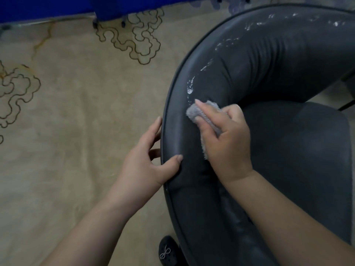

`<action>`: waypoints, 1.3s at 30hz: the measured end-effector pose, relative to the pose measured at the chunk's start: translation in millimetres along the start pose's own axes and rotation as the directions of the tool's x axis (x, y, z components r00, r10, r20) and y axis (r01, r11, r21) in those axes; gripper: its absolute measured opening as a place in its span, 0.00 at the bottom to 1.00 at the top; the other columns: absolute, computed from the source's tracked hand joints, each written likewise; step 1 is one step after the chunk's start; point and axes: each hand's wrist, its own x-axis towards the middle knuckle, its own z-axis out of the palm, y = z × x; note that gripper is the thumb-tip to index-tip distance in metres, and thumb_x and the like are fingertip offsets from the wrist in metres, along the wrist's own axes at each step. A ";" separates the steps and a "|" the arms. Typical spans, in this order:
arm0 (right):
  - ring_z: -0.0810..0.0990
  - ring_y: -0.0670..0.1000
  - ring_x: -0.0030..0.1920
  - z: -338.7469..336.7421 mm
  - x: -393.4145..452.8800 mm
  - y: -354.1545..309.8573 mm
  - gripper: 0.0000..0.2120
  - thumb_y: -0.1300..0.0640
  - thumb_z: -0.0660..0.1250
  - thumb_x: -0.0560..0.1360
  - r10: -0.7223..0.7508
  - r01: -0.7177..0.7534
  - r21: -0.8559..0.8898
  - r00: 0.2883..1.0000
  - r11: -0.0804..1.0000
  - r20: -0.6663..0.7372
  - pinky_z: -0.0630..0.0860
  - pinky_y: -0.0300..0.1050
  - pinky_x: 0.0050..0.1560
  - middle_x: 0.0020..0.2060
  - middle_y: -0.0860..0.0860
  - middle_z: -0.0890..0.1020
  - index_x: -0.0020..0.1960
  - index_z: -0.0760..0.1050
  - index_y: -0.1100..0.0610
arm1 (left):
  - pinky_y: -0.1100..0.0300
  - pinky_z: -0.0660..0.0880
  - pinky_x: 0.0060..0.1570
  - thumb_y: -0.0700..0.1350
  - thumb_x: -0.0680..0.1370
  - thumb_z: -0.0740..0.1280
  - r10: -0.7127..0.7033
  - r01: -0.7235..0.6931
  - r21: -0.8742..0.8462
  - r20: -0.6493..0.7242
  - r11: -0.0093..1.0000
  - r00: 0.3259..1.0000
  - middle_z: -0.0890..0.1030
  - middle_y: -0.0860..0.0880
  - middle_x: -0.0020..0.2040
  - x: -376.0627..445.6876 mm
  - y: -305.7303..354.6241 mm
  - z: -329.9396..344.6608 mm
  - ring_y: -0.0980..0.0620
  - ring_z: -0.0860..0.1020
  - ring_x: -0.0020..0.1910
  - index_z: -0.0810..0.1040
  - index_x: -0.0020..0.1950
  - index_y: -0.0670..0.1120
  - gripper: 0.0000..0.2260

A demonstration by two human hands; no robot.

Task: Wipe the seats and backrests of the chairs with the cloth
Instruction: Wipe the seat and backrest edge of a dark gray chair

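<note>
A person's right hand [228, 139] presses a small grey fluffy cloth [194, 112] against the curved backrest [249, 60] of a dark grey leather-look tub chair, fingers curled round the bunched fabric with the forefinger stretched along its top. The cloth sits on the inner face of the backrest, just below a trail of white foamy droplets [190, 89] that runs up and along the padded curve toward the far side. The left hand [148, 160] grips the backrest's piped outer rim, thumb hooked over onto the padding and fingers spread down the outside. The chair's dark grey cushioned seat [299, 150] lies beside the right hand. Beneath is a beige carpet [76, 112] with brown cloud-shaped outlines, and a black shoe with a sparkly bow [167, 250] shows at the bottom edge.
</note>
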 end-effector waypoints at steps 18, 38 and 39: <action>0.72 0.52 0.41 16.9 43.7 10.6 0.16 0.55 0.70 0.74 -0.172 0.172 0.013 0.980 0.985 0.095 0.75 0.48 0.45 0.41 0.53 0.69 0.62 0.79 0.51 | 0.76 0.73 0.42 0.45 0.69 0.74 -0.002 0.010 0.111 -0.075 0.994 0.997 0.75 0.75 0.57 34.4 21.3 4.9 0.69 0.78 0.52 0.66 0.71 0.66 0.34; 0.72 0.50 0.41 24.9 78.5 14.8 0.15 0.54 0.70 0.74 -0.002 0.004 0.023 0.998 1.000 -0.062 0.72 0.35 0.50 0.42 0.53 0.69 0.60 0.80 0.54 | 0.69 0.76 0.49 0.52 0.65 0.75 0.044 -0.077 0.195 0.166 0.978 0.985 0.77 0.66 0.62 122.3 48.8 -14.3 0.66 0.78 0.55 0.64 0.75 0.62 0.39; 0.73 0.50 0.41 30.7 86.0 9.6 0.16 0.53 0.70 0.73 -0.016 0.017 0.016 0.999 1.000 -0.042 0.73 0.37 0.49 0.42 0.53 0.69 0.60 0.80 0.53 | 0.69 0.76 0.49 0.53 0.65 0.73 0.049 -0.089 0.215 0.184 0.972 0.982 0.76 0.67 0.62 127.9 50.1 -16.4 0.66 0.78 0.55 0.64 0.74 0.63 0.39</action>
